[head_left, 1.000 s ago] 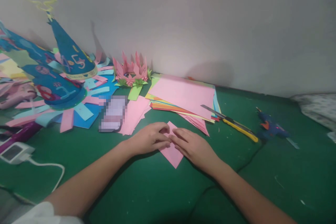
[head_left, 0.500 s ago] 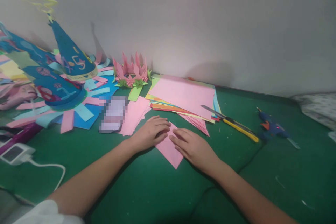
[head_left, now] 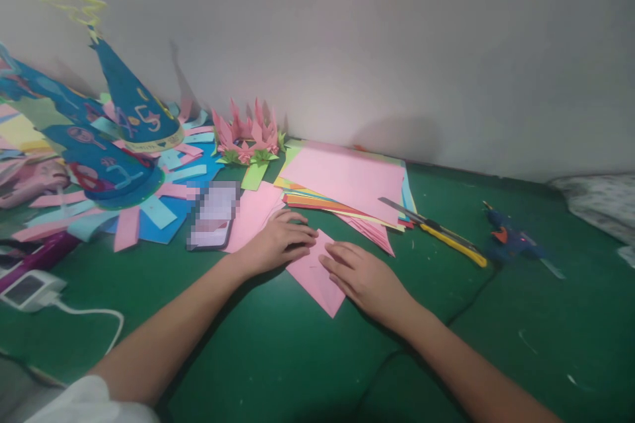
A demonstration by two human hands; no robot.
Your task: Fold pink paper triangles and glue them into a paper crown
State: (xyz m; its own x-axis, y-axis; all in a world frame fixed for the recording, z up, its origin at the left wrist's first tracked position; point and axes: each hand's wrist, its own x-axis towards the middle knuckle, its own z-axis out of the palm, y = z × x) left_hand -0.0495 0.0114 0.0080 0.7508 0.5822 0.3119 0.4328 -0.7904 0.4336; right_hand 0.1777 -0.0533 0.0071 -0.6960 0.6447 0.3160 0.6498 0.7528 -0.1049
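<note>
A plain pink sheet of straight-edged paper (head_left: 318,279) lies flat just below the centre of the frame. It is turned cornerwise: one pointed corner faces the bottom of the frame, another the top. Its left and right sides are partly hidden from view. A short, thin dark line shows near its middle; how many layers it has cannot be told.

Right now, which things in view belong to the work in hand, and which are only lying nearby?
In work: pink paper, partly under left hand and right hand.

Lying nearby, it seems: phone, yellow cutter, glue gun, coloured paper stack, paper crown.
</note>
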